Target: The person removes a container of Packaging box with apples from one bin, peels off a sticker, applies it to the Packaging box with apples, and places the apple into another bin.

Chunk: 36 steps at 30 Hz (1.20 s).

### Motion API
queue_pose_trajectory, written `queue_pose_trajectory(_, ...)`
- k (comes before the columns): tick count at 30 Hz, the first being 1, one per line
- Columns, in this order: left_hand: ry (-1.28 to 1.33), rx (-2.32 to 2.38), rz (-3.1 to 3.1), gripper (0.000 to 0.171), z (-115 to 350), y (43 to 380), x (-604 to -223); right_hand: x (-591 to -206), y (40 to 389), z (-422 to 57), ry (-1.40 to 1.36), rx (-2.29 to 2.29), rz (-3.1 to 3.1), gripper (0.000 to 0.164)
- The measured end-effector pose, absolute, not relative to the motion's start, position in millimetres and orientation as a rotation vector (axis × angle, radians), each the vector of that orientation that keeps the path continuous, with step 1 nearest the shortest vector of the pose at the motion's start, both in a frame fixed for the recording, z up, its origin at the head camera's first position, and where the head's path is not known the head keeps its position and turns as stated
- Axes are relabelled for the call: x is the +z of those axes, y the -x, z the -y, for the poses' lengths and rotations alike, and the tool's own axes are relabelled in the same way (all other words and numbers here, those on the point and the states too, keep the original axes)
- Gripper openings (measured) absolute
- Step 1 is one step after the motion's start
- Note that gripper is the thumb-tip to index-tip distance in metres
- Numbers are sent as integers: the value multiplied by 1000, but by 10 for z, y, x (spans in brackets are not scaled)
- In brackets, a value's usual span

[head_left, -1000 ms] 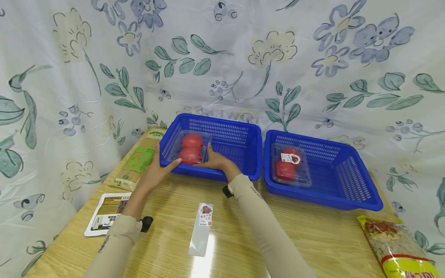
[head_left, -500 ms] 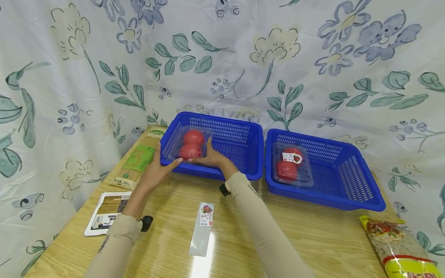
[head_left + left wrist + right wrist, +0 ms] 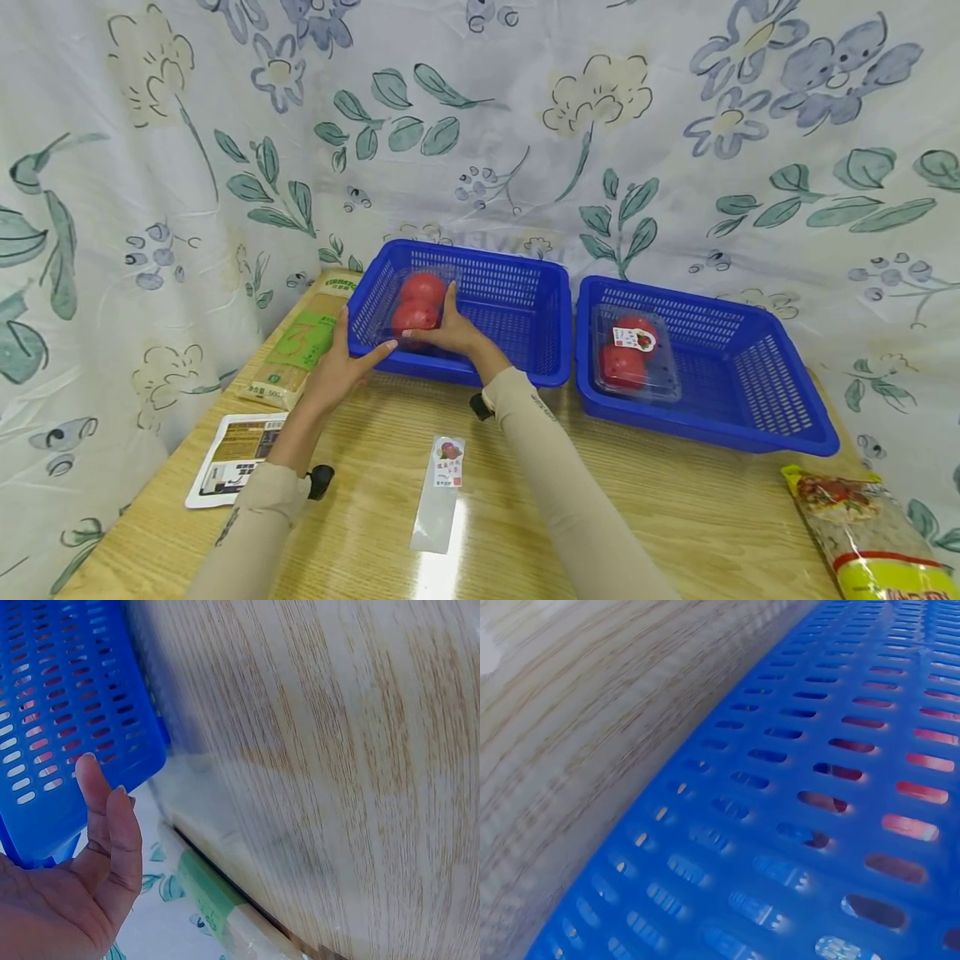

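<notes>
A clear plastic fruit box (image 3: 386, 315) with red round fruits (image 3: 417, 312) sits at the left end of the left blue basket (image 3: 513, 329). My right hand (image 3: 457, 333) reaches over the front rim and holds the box by its near right corner, thumb across the front and index finger up the right side; its other fingers are hidden. My left hand (image 3: 330, 367) is at the basket's front left corner, thumb stretched along the front rim and fingers extended outside. In the left wrist view, two of its slightly bent fingers (image 3: 124, 840) lie against the slotted wall (image 3: 67, 697).
A second blue basket (image 3: 750, 408) on the right holds a labelled fruit box (image 3: 633, 354). On the table (image 3: 360, 517) lie a label strip (image 3: 438, 500), a white-edged pouch (image 3: 228, 458), a noodle pack (image 3: 303, 337) and a yellow-red bag (image 3: 870, 525).
My right hand and the fruit box have shifted a little back and to the right inside the basket. My left hand stays at the corner, and the whole head view has drifted slightly.
</notes>
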<state>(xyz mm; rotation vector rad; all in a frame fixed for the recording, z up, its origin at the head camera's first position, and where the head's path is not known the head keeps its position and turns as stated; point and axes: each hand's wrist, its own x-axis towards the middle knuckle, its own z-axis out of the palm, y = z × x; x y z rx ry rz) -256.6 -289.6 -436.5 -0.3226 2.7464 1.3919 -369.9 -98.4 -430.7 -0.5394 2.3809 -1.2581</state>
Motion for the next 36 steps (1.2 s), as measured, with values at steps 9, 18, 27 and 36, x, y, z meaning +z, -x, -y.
queue_pose_trajectory(9,321,1377,-2765,115,2816,2547,-4296,-4193,3690,903,488,-1411,-2259,122)
queue_pose_trajectory(18,271,1349,-2773,116,2773,2558,-4239,-4066,3736,710,340,-1658,-1945,118)
queue_pose_trajectory(27,215,1331,-2766,113,2793,2556,-4249,-3947,3771,232,379,-1737,-1782,108)
queue_pose_trajectory(36,209,1169,-3000,101,2950,2386,-4067,-3766,3715,-410,715,-1556,-1626,95)
